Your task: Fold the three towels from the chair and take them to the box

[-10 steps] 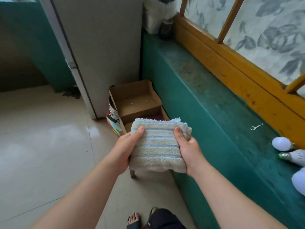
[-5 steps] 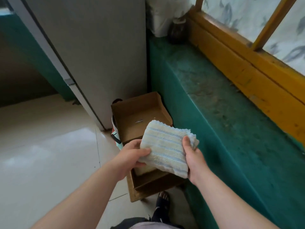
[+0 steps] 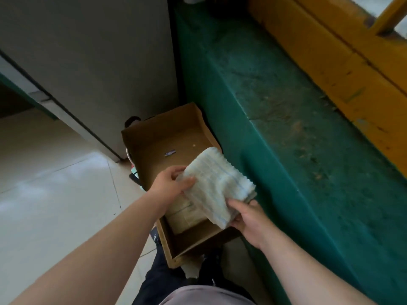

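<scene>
Looking down from head height, two bare forearms are seen reaching forward over dark trousers and a glossy pale tiled floor [image 3: 55, 190]. A folded, pale ribbed towel with faint blue and yellow stripes [image 3: 217, 187] is held tilted between both hands, directly above an open brown cardboard box [image 3: 176, 254] that stands on the floor. The left hand [image 3: 170, 186] grips the towel's upper left corner, with the thumb laid on top and the fingers curled beneath. The right hand [image 3: 248, 219] pinches the lower right edge, its fingers wrapped under the fabric. Inside the box, under the held towel, a pale folded cloth [image 3: 186, 213] is partly visible; it is judged to be an earlier towel, though how many lie there cannot be told. Beyond it, the raised box flap [image 3: 163, 137] is seen, bare except for a small dark scrap. The delivery is judged nearly done for this towel, with only lowering and release left. To the right, a worn green ledge [image 3: 286, 119] runs under a yellow wooden window frame [image 3: 330, 51]. Farthest back, a grey cabinet panel [image 3: 92, 51] is seen.
</scene>
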